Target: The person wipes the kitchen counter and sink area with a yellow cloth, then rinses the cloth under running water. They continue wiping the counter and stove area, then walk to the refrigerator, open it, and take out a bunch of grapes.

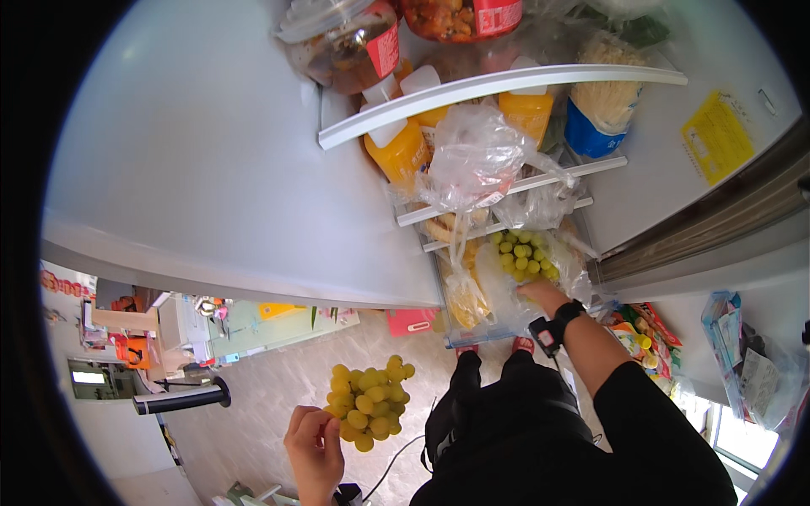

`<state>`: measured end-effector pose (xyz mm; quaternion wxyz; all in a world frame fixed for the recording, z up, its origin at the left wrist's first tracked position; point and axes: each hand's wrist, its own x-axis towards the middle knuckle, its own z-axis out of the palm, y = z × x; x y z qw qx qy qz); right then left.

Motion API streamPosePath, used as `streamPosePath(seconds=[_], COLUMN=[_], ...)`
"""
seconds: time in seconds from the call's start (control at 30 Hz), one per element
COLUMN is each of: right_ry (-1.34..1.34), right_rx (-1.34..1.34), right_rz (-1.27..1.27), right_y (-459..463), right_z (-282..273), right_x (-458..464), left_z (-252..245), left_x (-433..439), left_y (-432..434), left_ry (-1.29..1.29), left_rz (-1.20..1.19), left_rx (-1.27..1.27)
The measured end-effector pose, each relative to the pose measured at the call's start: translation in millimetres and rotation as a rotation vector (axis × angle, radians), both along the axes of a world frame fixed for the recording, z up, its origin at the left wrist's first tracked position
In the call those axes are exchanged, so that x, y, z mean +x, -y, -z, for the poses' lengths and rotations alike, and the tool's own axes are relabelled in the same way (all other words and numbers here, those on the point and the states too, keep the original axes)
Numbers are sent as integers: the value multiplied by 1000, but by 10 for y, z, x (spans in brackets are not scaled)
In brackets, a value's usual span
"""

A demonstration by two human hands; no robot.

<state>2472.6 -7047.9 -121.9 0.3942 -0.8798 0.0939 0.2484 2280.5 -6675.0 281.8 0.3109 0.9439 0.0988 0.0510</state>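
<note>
My left hand [314, 446] pinches a bunch of green grapes [369, 402] near its edge and holds it out over the floor. Down in the refrigerator's pulled-out clear drawer [484, 335], my right hand [543, 295] is at the near side of a second bunch of green grapes [524, 253]. Its fingertips are hidden, so I cannot tell whether they grip anything. Clear plastic film [497, 278] lies around those grapes. Beside them on the left, a tied plastic bag holds yellow food [465, 297].
Above the drawer, shelf edges [506, 95] jut out, with yellow bottles [398, 152], a crumpled plastic bag [478, 158] and a packet of enoki mushrooms [604, 95]. Lidded tubs [345, 47] sit higher. The open refrigerator door [658, 278] is on the right. A cable [392, 465] crosses the floor.
</note>
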Motion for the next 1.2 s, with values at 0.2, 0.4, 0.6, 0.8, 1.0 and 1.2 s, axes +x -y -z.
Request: streamPosePath(seconds=[0.2, 0.4, 0.6, 0.8, 1.0, 1.2], right_ry=[-91, -145, -215, -16, -56, 47], right_rx=[-280, -388, -233, -188, -217, -602], right_rz=[329, 295, -324, -552, -609, -572], right_y=[-576, -12, -203, -24, -116, 9], right_z=[683, 1105, 65, -74, -229, 158], right_x=[-45, 127, 53, -52, -42, 125], left_z=[-3, 88, 159, 202, 209, 174], left_x=[-120, -127, -303, -283, -282, -208], left_y=[-41, -124, -223, -262, -260, -179], left_ry=[9, 30, 22, 7, 10, -5], left_rz=[-23, 24, -38, -17, -16, 8], left_rx=[46, -14, 15, -33, -19, -36])
